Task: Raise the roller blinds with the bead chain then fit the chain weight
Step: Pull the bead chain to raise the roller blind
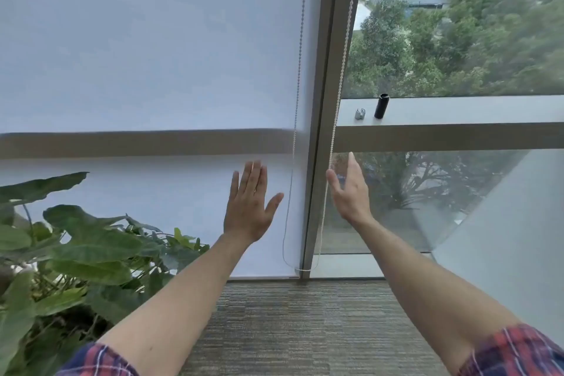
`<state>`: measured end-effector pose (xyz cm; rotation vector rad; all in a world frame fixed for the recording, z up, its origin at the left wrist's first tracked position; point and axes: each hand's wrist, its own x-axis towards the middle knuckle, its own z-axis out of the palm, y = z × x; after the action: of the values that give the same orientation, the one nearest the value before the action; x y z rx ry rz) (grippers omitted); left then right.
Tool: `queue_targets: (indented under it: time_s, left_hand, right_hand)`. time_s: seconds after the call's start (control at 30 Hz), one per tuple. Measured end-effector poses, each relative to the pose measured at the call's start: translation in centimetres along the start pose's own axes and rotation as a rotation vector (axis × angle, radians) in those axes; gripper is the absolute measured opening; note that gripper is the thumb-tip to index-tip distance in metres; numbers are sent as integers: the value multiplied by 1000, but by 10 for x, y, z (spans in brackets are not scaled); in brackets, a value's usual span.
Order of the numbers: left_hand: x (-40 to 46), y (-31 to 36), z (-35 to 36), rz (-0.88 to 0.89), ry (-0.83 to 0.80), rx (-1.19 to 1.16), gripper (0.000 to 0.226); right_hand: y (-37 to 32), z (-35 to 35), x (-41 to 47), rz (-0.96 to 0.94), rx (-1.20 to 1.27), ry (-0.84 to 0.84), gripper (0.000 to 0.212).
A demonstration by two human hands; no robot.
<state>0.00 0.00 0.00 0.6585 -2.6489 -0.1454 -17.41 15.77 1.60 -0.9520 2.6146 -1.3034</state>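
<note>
Checked sleeves rolled up, ribbed grey carpet underfoot. Big leafy plant crowds my left side, clear of the arms. Left hand flat, fingers spread wide, holding nothing, just beside the near strand of the bead chain. Right hand open too, thumb touching or nearly touching the far strand. Chain loop hangs down the grey window post. White fabric blind fully down. Black cylindrical weight and small metal clip sit on the sill.
</note>
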Motion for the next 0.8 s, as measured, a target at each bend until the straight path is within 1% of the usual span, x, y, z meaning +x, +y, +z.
queue_targets:
  time_s: [0.03, 0.07, 0.13, 0.3, 0.37, 0.43, 0.47, 0.63, 0.73, 0.8]
  left_hand:
    - [-2, 1, 0, -15, -13, -19, 75]
    - [-2, 2, -1, -31, -29, -48, 75]
    - [-3, 4, 1, -47, -63, -102, 75]
    - [0, 11, 3, -4, -95, -209, 69]
    - [2, 15, 3, 4, -102, -246, 67]
    - [5, 17, 1, 12, -83, -278, 64]
    - [7, 19, 0, 13, -72, -288, 61]
    - [17, 31, -8, 19, 4, -340, 49]
    - [26, 42, -16, -7, 59, -452, 46]
    - [34, 50, -21, -38, 57, -541, 42]
  right_hand:
    - [-3, 1, 6, 31, 108, 10, 73]
    - [-9, -3, 10, 53, 180, -22, 72]
    - [-23, -9, 24, 38, 234, -38, 71]
    - [-44, -13, 47, 48, 328, -97, 67]
    - [-49, -13, 54, 55, 341, -89, 54]
    - [-52, -11, 56, 12, 325, -53, 29]
    - [-52, -9, 54, -16, 324, -38, 21]
    - [-46, 7, 35, -67, 454, -47, 26]
    - [-45, 12, 20, -79, 484, -20, 29]
    - [-44, 13, 12, -92, 456, -7, 31]
